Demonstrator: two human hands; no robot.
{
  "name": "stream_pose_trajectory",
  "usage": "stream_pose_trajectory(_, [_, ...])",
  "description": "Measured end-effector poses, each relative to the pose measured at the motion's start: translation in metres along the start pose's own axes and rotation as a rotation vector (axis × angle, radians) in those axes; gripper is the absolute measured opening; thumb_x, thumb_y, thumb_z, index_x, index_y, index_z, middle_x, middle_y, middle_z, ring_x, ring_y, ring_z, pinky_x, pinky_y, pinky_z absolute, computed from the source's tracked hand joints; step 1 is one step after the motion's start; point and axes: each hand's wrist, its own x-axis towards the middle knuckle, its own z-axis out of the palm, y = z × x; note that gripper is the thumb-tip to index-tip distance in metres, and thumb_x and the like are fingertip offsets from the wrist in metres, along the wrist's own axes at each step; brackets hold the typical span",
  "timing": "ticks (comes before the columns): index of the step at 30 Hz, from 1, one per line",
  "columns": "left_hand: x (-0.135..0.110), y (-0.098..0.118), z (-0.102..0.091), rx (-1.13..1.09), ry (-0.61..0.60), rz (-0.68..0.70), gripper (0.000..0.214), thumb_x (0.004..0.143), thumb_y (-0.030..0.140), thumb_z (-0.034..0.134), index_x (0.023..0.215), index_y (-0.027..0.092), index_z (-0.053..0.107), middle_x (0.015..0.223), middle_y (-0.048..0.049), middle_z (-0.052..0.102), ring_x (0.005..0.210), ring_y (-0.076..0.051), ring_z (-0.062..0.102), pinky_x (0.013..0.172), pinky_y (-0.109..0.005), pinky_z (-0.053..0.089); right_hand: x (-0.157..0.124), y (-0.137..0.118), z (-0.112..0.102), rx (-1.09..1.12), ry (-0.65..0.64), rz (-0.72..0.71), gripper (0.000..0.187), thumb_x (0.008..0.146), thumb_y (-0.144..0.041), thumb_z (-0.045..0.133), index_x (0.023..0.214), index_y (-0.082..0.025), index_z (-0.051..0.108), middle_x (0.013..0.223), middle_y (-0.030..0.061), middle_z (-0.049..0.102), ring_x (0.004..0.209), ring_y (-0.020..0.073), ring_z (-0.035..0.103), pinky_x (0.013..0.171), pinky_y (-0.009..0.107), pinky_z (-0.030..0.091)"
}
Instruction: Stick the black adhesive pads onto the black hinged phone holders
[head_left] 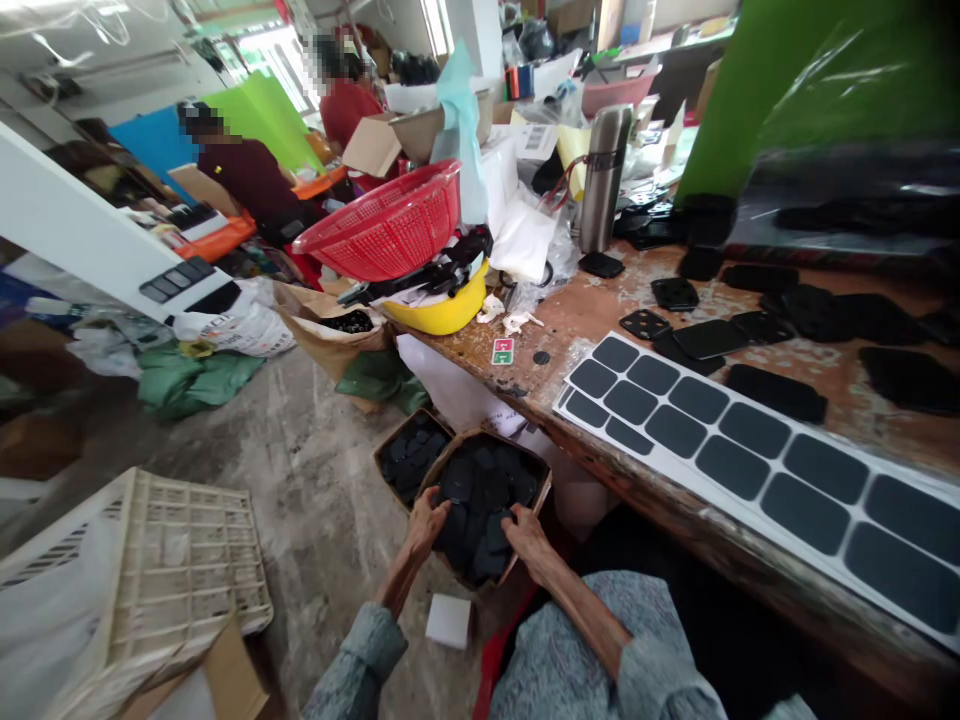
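A cardboard box (546,474) filled with flat black plastic pieces (480,488) stands low in front of me, beside the bench. My left hand (427,520) is closed at its left rim, the thumb over the black pieces. On the opposite side, my right hand (527,540) is closed at the right rim, with fingertips against a black piece. Parts of both hands' grips are hidden. A second, smaller box (381,462) of similar black pieces touches the first on its far left side.
The worn wooden bench (559,395) on the right bears sheets of black pads (739,462), loose black plates (709,338) and a steel flask (604,180). A red basket (382,225) stands behind. On the floor are a white crate (187,560) and a small white box (448,620). Two people sit farther back.
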Motion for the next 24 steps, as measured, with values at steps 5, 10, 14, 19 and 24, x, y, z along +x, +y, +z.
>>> stream_pose_trajectory(5, [-0.002,-0.002,0.005,0.272,0.103,0.114,0.039,0.083,0.031,0.053,0.119,0.017,0.047,0.120,-0.0093,0.050,0.105,-0.023,0.051,0.087,-0.046,0.043,0.011,0.002,-0.001,-0.071,-0.012,-0.015,0.027,0.087,-0.034,0.050,0.104,-0.014,0.055,0.106,0.0064,0.057,0.094,0.0182,0.056,0.082,0.040,0.046])
stream_pose_trajectory(10, [-0.016,0.006,0.011,0.481,0.184,0.149,0.051,0.082,0.035,0.051,0.128,0.015,0.041,0.116,-0.0151,0.049,0.106,-0.028,0.049,0.087,-0.045,0.039,0.025,-0.003,0.000,-0.126,-0.072,-0.057,0.026,0.087,-0.035,0.049,0.101,-0.014,0.056,0.100,0.0054,0.059,0.090,0.0172,0.057,0.080,0.038,0.047])
stream_pose_trajectory(14, [-0.024,0.015,0.022,0.592,0.276,0.205,0.058,0.083,0.048,0.040,0.130,0.014,0.041,0.115,-0.0199,0.047,0.110,-0.037,0.043,0.087,-0.051,0.033,0.032,-0.010,0.003,-0.152,-0.102,-0.072,0.025,0.087,-0.035,0.050,0.099,-0.013,0.057,0.099,0.0049,0.059,0.087,0.0163,0.058,0.077,0.037,0.048])
stream_pose_trajectory(19, [-0.023,0.021,0.038,0.659,0.294,0.356,0.058,0.079,0.052,0.045,0.131,0.028,0.040,0.120,-0.0164,0.043,0.106,-0.036,0.042,0.086,-0.051,0.032,0.029,-0.010,0.003,-0.141,-0.111,-0.081,0.024,0.087,-0.033,0.051,0.097,-0.013,0.058,0.095,0.0042,0.060,0.084,0.0154,0.058,0.075,0.035,0.048])
stream_pose_trajectory(24, [-0.021,0.014,0.038,0.668,0.288,0.445,0.047,0.081,0.038,0.047,0.127,0.027,0.046,0.120,-0.0146,0.043,0.107,-0.031,0.041,0.087,-0.045,0.033,0.019,0.002,-0.008,-0.051,-0.081,-0.065,0.024,0.086,-0.032,0.052,0.101,-0.013,0.055,0.093,0.0036,0.059,0.078,0.0138,0.058,0.070,0.033,0.049])
